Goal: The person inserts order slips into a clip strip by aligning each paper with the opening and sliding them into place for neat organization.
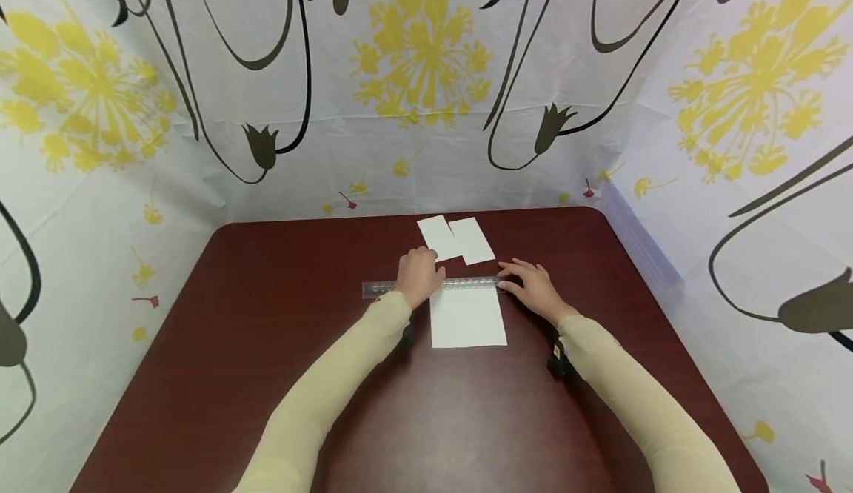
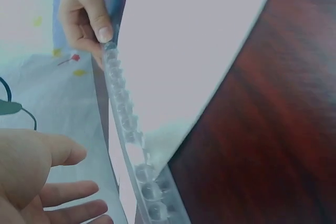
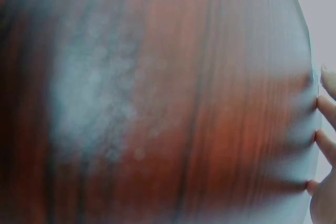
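A long, narrow strip of clear plastic with a row of round bumps (image 1: 469,283) is seen lying flat on the dark red wood-grain counter (image 1: 300,271), in its far half. Its long axis is directed from left to right, almost parallel to the far edge of the counter, and its left end is placed well beyond the left hand (image 1: 418,277). By the strip, the far edge of a white rectangular paper sheet (image 1: 469,318) is covered, while the rest of the sheet is extended toward the person.

The left hand is held over the strip, and a part of the strip is hidden by it in the head view. In the left wrist view, the thumb and fingers are seen loosely stretched and apart, with nothing gripped. The right hand (image 1: 536,293) is placed at the right end of the strip; this end is touched by the thumb, and the other fingers are spread, with their tips rested on the counter.

Beyond the strip, two small white paper pieces are laid side by side, a left piece (image 1: 440,237) and a right piece (image 1: 473,241). Both are tilted, and the near part of the left piece is partly hidden by the left hand. Behind the counter, a white curtain with yellow flowers and grey tulips (image 1: 400,182) is hung.
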The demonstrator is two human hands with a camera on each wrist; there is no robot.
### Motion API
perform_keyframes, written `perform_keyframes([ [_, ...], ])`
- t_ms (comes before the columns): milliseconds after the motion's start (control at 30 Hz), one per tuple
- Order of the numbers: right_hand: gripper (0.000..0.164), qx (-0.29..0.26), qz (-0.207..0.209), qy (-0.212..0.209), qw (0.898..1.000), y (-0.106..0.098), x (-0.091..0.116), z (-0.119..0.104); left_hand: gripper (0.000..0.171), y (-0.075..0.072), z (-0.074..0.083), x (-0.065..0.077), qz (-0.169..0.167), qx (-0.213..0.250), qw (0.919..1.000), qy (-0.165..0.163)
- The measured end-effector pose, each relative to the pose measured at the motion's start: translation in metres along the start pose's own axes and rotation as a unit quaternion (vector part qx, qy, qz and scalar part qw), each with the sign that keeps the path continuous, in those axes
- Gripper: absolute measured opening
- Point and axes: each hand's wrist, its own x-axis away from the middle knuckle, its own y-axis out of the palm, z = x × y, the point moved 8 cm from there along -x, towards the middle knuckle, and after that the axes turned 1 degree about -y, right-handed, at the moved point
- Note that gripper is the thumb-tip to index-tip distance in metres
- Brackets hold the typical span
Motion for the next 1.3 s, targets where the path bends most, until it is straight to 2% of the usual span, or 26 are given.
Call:
perform_keyframes([
  [133,0.026,0.005,-0.003,0.004,1.0,0.001,-0.001,0.002,0.024,0.0,0.0,-0.013,-0.009,0.004,0.9996,-0.027],
  [367,0.027,0.003,-0.003,0.001,1.0,0.0,-0.001,0.002,0.03,0.008,-0.009,-0.032,-0.026,0.019,0.9963,-0.08],
  [567,0.027,0.002,0.001,-0.001,1.0,-0.002,-0.003,0.002,0.038,0.017,-0.022,-0.048,-0.026,0.03,0.9901,-0.134],
  [767,0.028,0.007,-0.009,0.01,1.0,0.002,-0.001,0.006,0.048,0.037,-0.036,-0.051,-0.055,0.056,0.9769,-0.199],
  [967,0.028,-0.003,-0.008,0.008,1.0,0.005,-0.003,0.002,0.061,0.044,-0.047,-0.054,-0.048,0.089,0.9657,-0.239],
  [1300,0.028,0.002,-0.009,0.007,1.0,0.004,-0.003,0.004,0.054,0.05,-0.056,-0.068,-0.056,0.129,0.9449,-0.296],
])
